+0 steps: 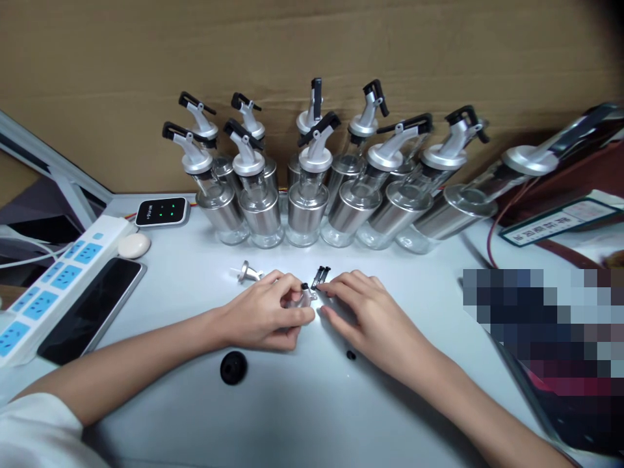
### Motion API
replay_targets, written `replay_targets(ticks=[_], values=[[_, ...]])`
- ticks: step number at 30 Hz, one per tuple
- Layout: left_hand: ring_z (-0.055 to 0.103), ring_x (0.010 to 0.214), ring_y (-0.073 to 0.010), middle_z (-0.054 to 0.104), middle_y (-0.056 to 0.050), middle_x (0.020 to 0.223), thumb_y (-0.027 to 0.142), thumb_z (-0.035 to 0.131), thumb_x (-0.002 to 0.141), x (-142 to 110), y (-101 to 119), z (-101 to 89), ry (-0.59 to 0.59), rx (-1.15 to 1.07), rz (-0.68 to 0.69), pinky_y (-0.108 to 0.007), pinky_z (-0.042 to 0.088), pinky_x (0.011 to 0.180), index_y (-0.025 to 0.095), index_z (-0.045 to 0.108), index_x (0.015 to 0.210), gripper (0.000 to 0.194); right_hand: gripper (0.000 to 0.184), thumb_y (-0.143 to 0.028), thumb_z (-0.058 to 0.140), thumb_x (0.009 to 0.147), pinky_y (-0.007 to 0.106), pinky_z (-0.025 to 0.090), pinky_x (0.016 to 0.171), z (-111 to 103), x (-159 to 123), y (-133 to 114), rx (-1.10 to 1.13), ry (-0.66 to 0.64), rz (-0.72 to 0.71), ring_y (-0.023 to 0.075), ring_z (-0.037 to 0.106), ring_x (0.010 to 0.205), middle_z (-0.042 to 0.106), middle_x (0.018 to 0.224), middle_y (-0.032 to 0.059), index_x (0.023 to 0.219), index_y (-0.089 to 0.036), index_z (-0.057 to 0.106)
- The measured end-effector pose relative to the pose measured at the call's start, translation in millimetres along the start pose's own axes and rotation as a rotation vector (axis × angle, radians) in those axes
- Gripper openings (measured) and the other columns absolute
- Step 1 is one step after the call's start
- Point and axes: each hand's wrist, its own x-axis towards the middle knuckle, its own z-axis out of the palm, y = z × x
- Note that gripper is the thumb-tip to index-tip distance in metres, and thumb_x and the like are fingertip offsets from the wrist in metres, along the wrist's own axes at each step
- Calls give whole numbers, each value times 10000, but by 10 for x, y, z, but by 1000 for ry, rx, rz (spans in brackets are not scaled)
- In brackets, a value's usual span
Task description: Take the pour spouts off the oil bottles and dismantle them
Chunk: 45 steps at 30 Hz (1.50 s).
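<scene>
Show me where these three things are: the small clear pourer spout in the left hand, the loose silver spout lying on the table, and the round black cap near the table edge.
small clear pourer spout [303, 300]: head view, its clear body.
loose silver spout [247, 273]: head view, its collar.
round black cap [233, 367]: head view, its top.

I am looking down at my own two arms, and both are showing bare from the wrist up past the forearm. My left hand [266, 312] and right hand [363, 309] are wearing no gloves, rings or watch that I can make out. The fingernails are looking short and unpainted. At the lower left corner a white short sleeve [39, 432] is covering my left upper arm, its fabric plain and lightly creased.
</scene>
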Motion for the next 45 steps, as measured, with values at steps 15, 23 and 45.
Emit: replay_targets(ticks=[15, 23, 45], values=[[399, 731, -133, 398, -21, 861, 148, 480, 784, -24, 1, -3, -57, -20, -43, -243, 388, 659, 195, 500, 939, 163, 131, -52, 606, 807, 328, 371, 688, -76, 18, 70, 14, -36, 31, 203, 542, 825, 629, 805, 16, 788, -182, 616], [400, 730, -138, 404, -22, 832, 293, 419, 934, -11, -5, 1, -78, -23, -14, -228, 380, 625, 184, 527, 938, 155, 85, -94, 586, 834, 359, 418, 710, -137, 23, 151, -27, -33, 80, 215, 565, 806, 636, 801, 23, 809, -171, 613], [493, 799, -138, 526, -47, 907, 380, 440, 951, -54, -38, 20, -45, -70, 21, -273, 437, 754, 208, 587, 1032, 241, 37, -180, 608, 804, 312, 451, 646, -104, 44, 48, -41, -49, 383, 179, 619, 705, 633, 911, 32, 809, -173, 644]])
